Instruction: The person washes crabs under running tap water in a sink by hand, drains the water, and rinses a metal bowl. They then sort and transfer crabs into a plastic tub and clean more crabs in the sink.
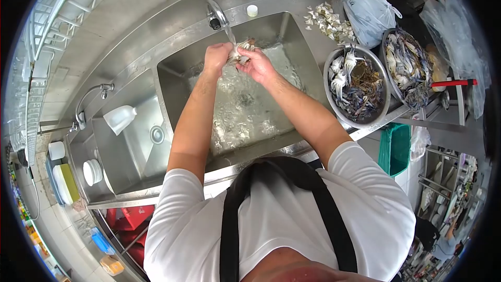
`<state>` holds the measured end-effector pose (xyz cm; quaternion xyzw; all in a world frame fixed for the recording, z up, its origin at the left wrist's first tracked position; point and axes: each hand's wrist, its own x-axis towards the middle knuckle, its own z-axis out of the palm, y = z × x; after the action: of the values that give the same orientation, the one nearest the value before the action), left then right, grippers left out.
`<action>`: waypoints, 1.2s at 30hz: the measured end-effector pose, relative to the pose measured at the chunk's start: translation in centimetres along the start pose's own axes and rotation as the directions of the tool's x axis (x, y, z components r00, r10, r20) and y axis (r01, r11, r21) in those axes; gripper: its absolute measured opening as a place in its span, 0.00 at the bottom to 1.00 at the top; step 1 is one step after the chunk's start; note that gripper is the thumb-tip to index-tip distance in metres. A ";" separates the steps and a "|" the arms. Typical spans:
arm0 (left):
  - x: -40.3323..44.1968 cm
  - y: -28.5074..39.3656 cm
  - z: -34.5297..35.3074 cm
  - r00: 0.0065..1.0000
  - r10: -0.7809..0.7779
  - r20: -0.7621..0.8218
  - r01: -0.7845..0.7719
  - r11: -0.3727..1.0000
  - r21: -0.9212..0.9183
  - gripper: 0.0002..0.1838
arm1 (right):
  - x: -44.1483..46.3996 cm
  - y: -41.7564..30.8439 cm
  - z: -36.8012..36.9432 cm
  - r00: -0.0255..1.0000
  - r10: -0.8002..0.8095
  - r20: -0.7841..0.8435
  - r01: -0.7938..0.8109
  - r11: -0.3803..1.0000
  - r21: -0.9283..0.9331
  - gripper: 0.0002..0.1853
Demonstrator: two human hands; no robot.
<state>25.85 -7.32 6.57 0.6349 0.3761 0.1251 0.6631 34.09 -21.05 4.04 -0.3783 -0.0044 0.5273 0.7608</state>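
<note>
Holding a crab [247,45] under the running tap [218,14]; head view.
Step in hand looks like rinsing; best done, I judge, with a light grip, turning the crab so the stream [230,35] reaches each hollow, and keeping skin off any sharp shell edges; low over the sink [180,75] should limit splashing; crab lies between the two hands, just under the spout; left hand [218,56] curled closed on its left side; right hand [257,65] holding the other side, thumb laid across it, fingers narrowed below; exact fingertip contact underneath, cannot tell.
</note>
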 end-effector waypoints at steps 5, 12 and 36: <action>-0.9 0.1 0.9 0.995 0.040 0.092 -0.028 0.991 -0.132 0.09 | 0.2 0.2 -0.4 0.999 -0.015 -0.048 0.018 0.999 0.047 0.15; -0.3 0.0 0.5 0.997 -0.040 0.069 0.052 0.982 -0.183 0.11 | 0.2 0.6 -1.3 1.000 -0.008 0.008 0.007 0.996 0.086 0.16; -0.3 2.3 2.3 0.987 -0.059 0.150 0.053 0.998 0.042 0.16 | -2.2 5.0 -8.2 0.946 0.294 -0.137 -0.283 0.955 0.089 0.18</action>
<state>27.87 -8.85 8.58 0.6443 0.3446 0.0508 0.6809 32.50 -26.74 -3.86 -0.3867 0.1257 0.6031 0.6862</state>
